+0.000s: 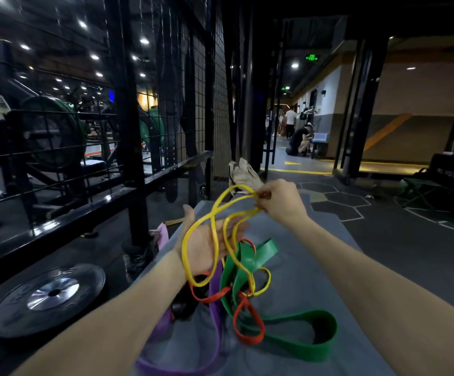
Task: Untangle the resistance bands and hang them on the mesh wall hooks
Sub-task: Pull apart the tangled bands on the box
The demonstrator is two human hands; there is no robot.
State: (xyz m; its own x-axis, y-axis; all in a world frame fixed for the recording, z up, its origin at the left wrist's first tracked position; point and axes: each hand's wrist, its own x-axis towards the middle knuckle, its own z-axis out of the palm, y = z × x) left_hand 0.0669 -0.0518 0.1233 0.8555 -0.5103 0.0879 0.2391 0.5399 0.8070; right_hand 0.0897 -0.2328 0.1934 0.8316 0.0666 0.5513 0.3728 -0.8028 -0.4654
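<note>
Bands, tangled, four colours, on a grey mat [315,267].
Yellow band [215,226]: thin loop, partly lifted off the heap. Its far end is pinched in the right hand [277,202], fingers curled round the doubled strand. Its middle drapes across the left hand [207,245], which lies palm up with fingers straight, gripping nothing. Its lower loops drop into the heap and cross the green and red bands.
Green band [302,329]: wide, lying on the mat, one end folded under the yellow loops, the other spread toward the near right.
Red band [247,321]: thin, threaded through the green one.
Purple band [216,321]: runs from the heap toward the near left edge of the mat.
Mesh wall [215,90]: black, upright, beyond the mat, well apart from the bands.
Weight plate [49,297]: flat on the floor, left of the mat.
Glove [243,172]: pale, at the mat's far end.
</note>
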